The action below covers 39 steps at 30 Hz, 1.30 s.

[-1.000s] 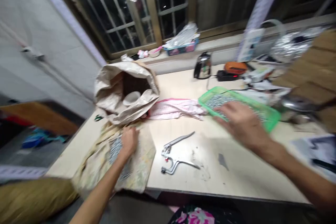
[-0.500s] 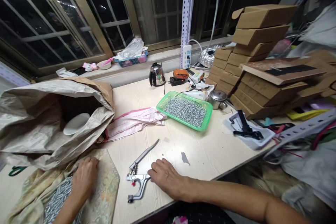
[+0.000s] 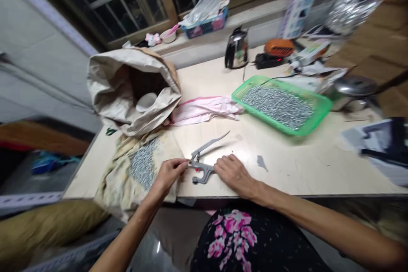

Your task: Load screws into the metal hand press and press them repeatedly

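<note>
Snap-fastener pliers (image 3: 207,171) rest at the front of the table, their upper handle raised and a small red part below the head. My right hand (image 3: 233,175) is closed round the lower handle. My left hand (image 3: 172,173) is pinched at the left end of the pliers' head; whatever is between its fingertips is too small to make out. To the left of that hand a heap of small silvery metal pieces (image 3: 143,163) lies on a stained cloth (image 3: 110,178). More such pieces fill a green plastic basket (image 3: 314,126) at the right.
A big paper sack (image 3: 111,80) gapes open at the left, a white bowl (image 3: 146,102) inside it. Beyond the pliers lie a pink-and-white cloth (image 3: 207,109) and a steel kettle (image 3: 237,49). A grey scrap (image 3: 262,162) lies right of my right hand. Cardboard boxes (image 3: 366,46) stand at the right.
My left hand has moved from the heap of metal pieces rightward to the pliers' head, its fingers now pinched. My right hand stays on the handle. The view has swung left and down.
</note>
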### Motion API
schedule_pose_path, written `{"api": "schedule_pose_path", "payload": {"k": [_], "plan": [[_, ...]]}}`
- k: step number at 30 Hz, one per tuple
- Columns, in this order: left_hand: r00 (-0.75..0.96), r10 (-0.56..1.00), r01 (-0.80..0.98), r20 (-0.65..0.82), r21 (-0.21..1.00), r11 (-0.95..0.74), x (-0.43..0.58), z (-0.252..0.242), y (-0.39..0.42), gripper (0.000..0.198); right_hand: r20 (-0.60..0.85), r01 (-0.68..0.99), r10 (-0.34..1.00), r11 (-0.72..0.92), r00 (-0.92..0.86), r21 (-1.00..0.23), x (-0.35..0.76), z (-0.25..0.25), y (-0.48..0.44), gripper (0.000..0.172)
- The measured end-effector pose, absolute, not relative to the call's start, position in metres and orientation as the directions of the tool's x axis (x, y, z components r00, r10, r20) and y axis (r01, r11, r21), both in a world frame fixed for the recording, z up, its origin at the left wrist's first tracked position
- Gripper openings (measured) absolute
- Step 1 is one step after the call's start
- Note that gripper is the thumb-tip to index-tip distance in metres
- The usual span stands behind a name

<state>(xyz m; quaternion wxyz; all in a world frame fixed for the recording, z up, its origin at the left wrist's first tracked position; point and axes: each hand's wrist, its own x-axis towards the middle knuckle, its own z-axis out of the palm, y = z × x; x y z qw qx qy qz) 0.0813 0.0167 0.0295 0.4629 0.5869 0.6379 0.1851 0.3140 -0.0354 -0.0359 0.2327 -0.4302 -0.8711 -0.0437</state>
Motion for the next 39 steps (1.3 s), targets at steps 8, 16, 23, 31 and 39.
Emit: {"api": "schedule_pose_path", "payload": {"k": [8, 16, 23, 31, 39], "plan": [[0.055, 0.924, 0.501, -0.377, 0.811, 0.302, 0.092, 0.006, -0.015, 0.036, 0.475, 0.782, 0.69, 0.624, -0.546, -0.006, 0.312, -0.027, -0.036, 0.029], [0.086, 0.916, 0.683, -0.392, 0.693, 0.232, 0.091, 0.0, -0.005, 0.031, 0.54, 0.786, 0.673, 0.617, -0.506, -0.033, 0.312, -0.039, -0.031, 0.028], [0.16, 0.826, 0.825, -0.541, 0.533, 0.189, 0.09, 0.009, 0.007, 0.034, 0.396, 0.78, 0.764, 0.604, -0.51, -0.162, 0.315, -0.041, -0.032, 0.02], [0.119, 0.809, 0.836, -0.575, 0.498, 0.231, 0.089, 0.009, 0.0, 0.037, 0.155, 0.752, 0.807, 0.589, -0.57, -0.297, 0.345, -0.022, 0.0, 0.098], [0.079, 0.826, 0.813, -0.558, 0.515, 0.271, 0.09, 0.006, -0.008, 0.037, -0.005, 0.738, 0.781, 0.588, -0.624, -0.332, 0.343, -0.013, 0.014, 0.09]]}}
